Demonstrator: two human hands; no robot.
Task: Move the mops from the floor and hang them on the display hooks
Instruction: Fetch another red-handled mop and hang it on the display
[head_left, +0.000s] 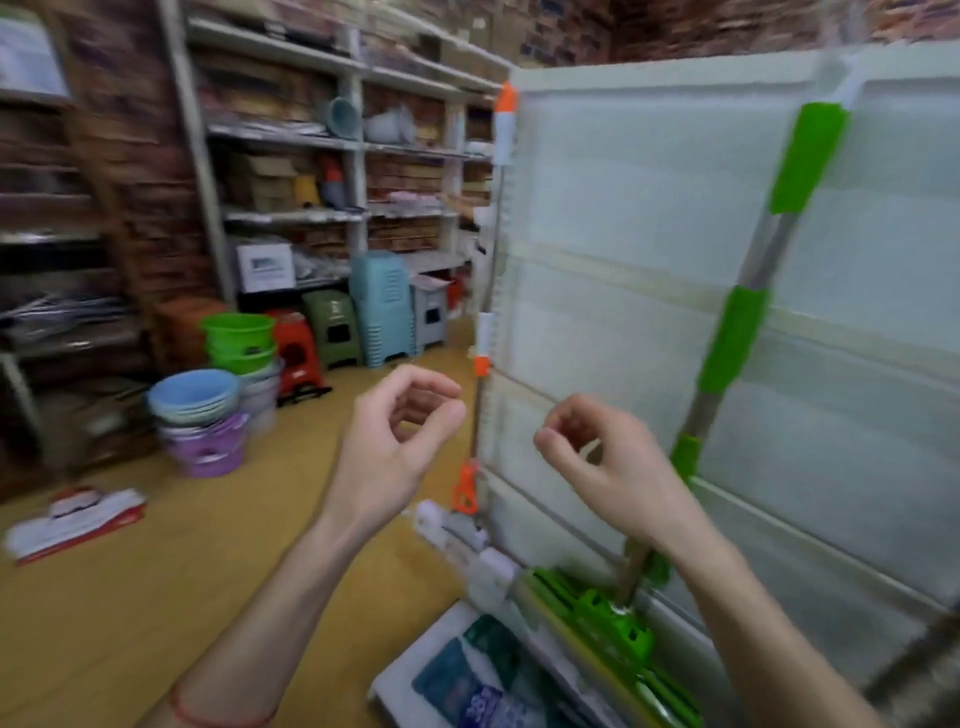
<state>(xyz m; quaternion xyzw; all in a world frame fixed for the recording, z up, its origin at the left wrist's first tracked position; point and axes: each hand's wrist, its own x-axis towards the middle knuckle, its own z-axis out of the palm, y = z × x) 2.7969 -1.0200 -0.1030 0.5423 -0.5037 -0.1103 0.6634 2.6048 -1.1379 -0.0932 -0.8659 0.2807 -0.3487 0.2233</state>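
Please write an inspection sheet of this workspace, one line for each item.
Surface: tan floor; white display panel standing upright.
Job's things: green mop and orange mop are against the panel; hooks not visible.
Clutter: flat red-and-white package on the floor.
Grippers: left hand and right hand have curled fingers and hold nothing.
Cables: nothing seen.
Surroundings: stocked shelves, stacked basins, plastic stools.

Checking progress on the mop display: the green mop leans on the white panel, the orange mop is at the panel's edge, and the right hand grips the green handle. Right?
Not quite. In the head view the right hand grips nothing; its curled fingers sit in front of the green mop. The rest stands.
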